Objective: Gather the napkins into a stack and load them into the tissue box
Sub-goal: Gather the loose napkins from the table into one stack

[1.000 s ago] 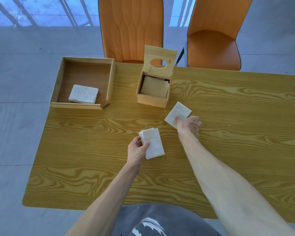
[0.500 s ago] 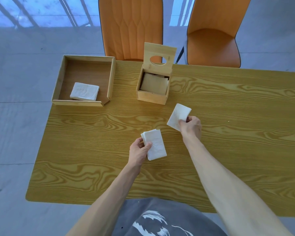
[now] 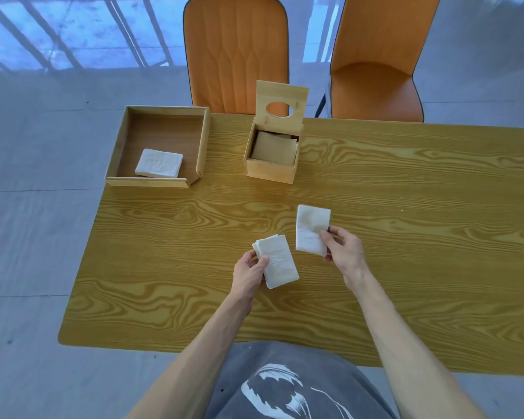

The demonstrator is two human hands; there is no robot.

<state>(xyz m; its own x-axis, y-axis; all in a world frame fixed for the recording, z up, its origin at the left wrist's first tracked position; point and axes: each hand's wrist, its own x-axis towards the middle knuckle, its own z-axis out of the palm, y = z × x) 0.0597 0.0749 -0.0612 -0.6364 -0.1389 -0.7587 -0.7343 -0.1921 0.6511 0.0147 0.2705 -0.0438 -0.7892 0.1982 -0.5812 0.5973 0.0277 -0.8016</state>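
Note:
My left hand [image 3: 248,273] grips a small stack of white napkins [image 3: 277,261] just above the table's middle. To its right, my right hand [image 3: 344,252] pinches a single white napkin [image 3: 310,228] by its lower right corner and holds it lifted, a short gap from the stack. The wooden tissue box [image 3: 271,172] stands further back with its lid, which has an oval hole, tipped up; its inside shows a tan surface. Another pile of white napkins [image 3: 159,163] lies in the open wooden tray [image 3: 203,140] at the back left.
The wood-grain table [image 3: 406,237] stretches wide to the right. Two orange chairs [image 3: 236,49] stand behind its far edge. The tray sits at the table's back left corner, partly overhanging it. Grey floor lies to the left.
My right hand picked the single napkin up off the table and drew it back toward me, turning it upright. The left hand kept its stack almost still.

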